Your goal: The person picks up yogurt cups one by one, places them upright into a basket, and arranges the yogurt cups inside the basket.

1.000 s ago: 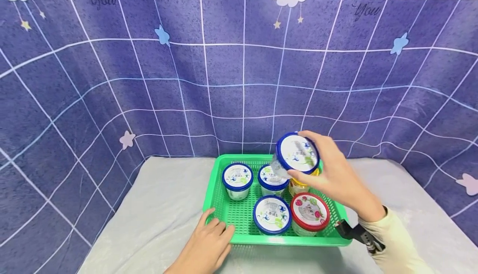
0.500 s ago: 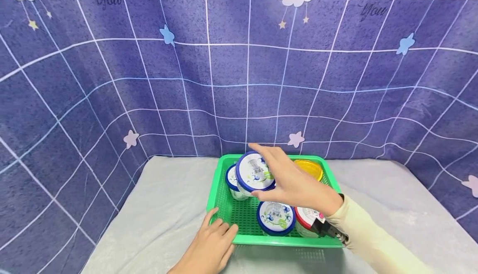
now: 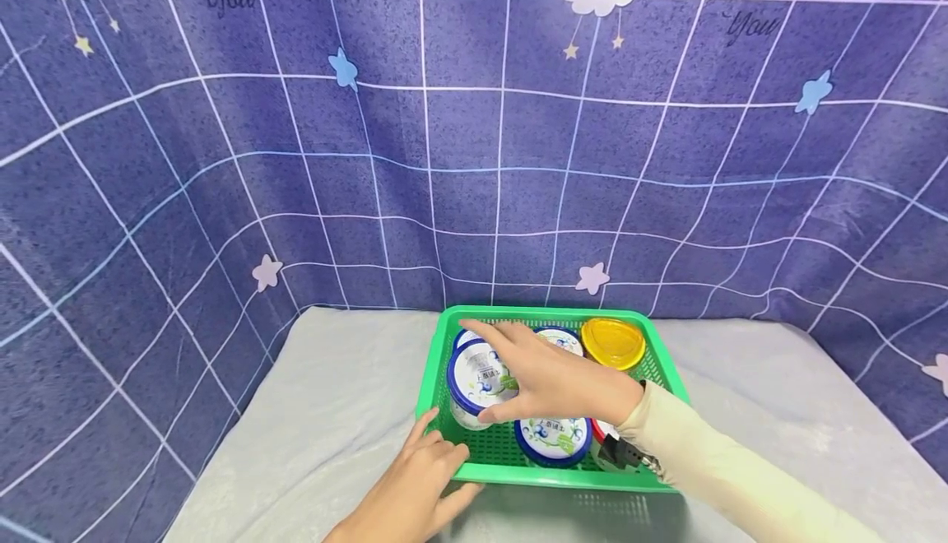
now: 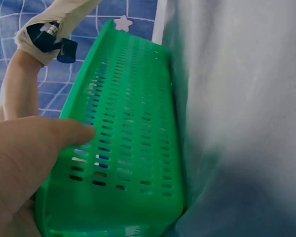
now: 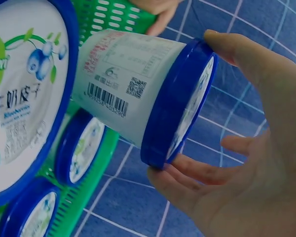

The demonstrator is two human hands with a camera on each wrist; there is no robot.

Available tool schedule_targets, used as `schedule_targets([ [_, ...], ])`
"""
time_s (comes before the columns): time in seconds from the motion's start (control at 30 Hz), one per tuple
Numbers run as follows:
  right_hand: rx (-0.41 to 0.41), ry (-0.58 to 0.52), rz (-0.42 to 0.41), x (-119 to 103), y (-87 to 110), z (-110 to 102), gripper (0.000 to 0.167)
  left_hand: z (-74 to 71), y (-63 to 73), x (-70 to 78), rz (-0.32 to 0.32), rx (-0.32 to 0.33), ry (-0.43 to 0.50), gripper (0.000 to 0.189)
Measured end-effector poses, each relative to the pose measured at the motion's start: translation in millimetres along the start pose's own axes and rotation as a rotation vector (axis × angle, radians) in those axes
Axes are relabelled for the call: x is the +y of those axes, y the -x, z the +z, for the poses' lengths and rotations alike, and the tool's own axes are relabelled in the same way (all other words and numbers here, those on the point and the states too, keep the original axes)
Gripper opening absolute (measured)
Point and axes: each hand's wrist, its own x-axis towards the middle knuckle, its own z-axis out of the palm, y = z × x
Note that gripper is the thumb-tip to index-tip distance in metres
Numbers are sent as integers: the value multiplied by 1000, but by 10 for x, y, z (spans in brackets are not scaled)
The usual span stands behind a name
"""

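My right hand (image 3: 555, 374) pinches a blueberry yogurt tub (image 3: 477, 378) by the edge of its blue lid. In the right wrist view the held tub (image 5: 128, 84) shows its barcode side, fingers and thumb on opposite sides of the lid. It is over the left part of a green plastic basket (image 3: 578, 477). At the basket's front left corner, my left hand (image 3: 415, 485) holds the rim. The left wrist view has that thumb (image 4: 74, 133) against the basket's slotted outer wall (image 4: 118, 163).
Inside the basket stand more blue-lidded tubs, at the front middle (image 3: 554, 442), back middle (image 3: 560, 339) and back left (image 3: 465, 337), the last mostly hidden. A yellow-lidded tub (image 3: 613, 344) is back right; my sleeve partly covers a red-lidded tub (image 3: 603, 429). A grid-patterned curtain (image 3: 459, 132) hangs behind.
My right hand has carried the tub leftward and down, from above the basket's back right to its left part. My left hand stays at the front left corner.
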Motion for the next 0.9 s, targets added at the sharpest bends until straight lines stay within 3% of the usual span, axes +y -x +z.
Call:
schedule_targets([
  [0.1,-55,9,13,9,-23,59,103,-12,-9,0,-7,-21,20,25],
  [0.23,-131,41,27,12,-53,122,96,-33,-2,5,19,-2,13,27],
  [0.53,-258,102,26,5,-139,291,85,-365,3,124,120,149,-202,27],
  [0.67,-282,116,-3,-23,-161,367,84,-473,11,164,127,203,-180,27],
  [0.9,-322,129,40,-59,-141,409,84,-477,14,166,97,171,-122,18],
])
